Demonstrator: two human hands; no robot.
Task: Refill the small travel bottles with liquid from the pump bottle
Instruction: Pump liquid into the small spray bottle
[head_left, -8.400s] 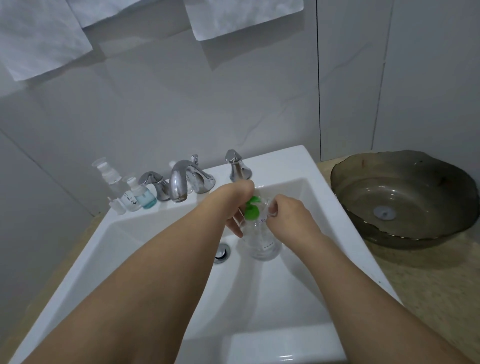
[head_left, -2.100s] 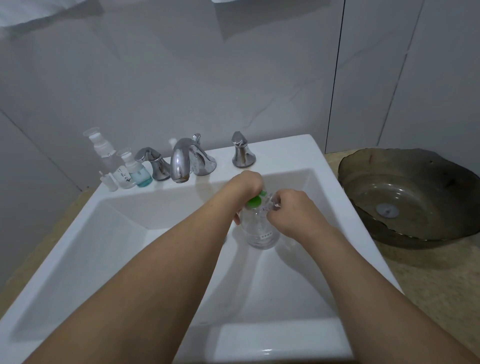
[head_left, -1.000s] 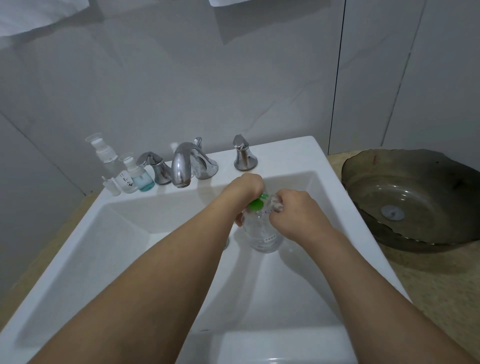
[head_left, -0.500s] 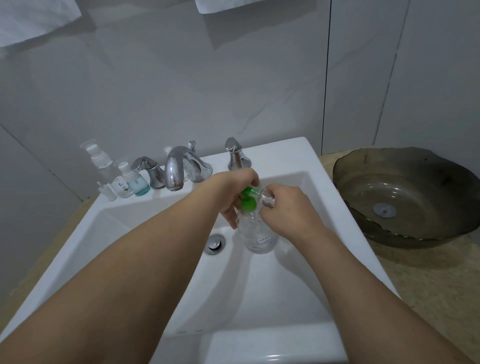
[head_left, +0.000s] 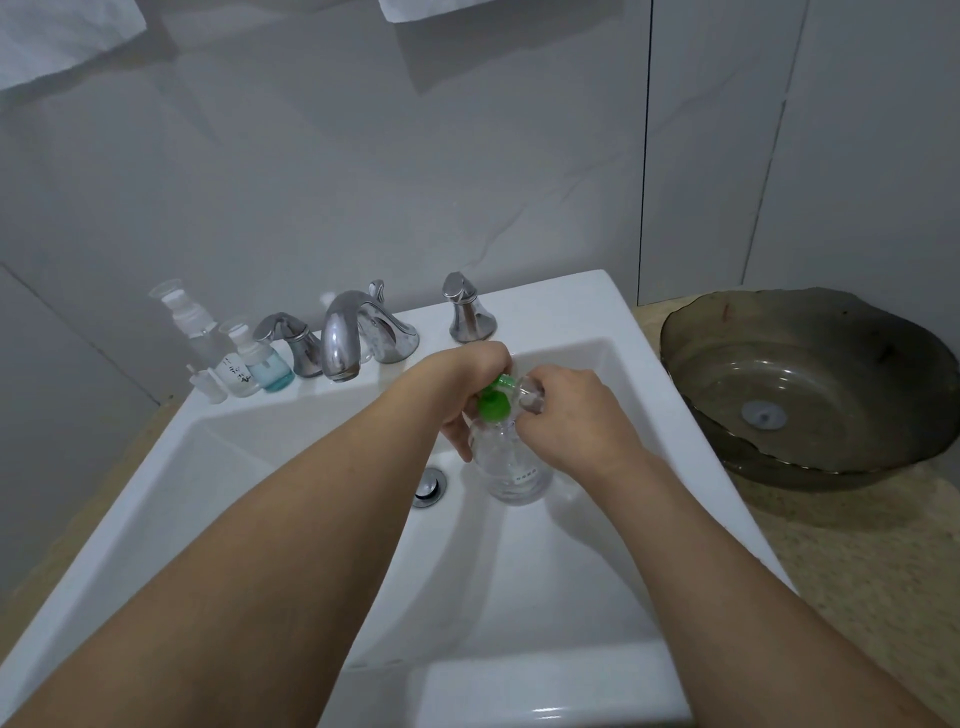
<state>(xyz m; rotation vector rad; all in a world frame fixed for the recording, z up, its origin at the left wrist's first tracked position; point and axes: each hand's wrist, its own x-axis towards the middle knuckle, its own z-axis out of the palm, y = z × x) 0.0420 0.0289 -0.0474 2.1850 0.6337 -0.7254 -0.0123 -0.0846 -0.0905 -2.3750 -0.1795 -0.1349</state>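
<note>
Hands (head_left: 470, 387) gripping clear, green-topped pump bottle (head_left: 511, 467)

One head-worn camera looks forward and down, close over the sink (head_left: 597, 306).

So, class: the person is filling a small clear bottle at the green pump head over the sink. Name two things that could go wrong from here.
1. The small clear bottle, pinched in the right hand at the green pump, could slip off the spout, so liquid may spill into the white sink.
2. The pump bottle stands on the sloping basin; pressing with the left hand could tip it.
</note>
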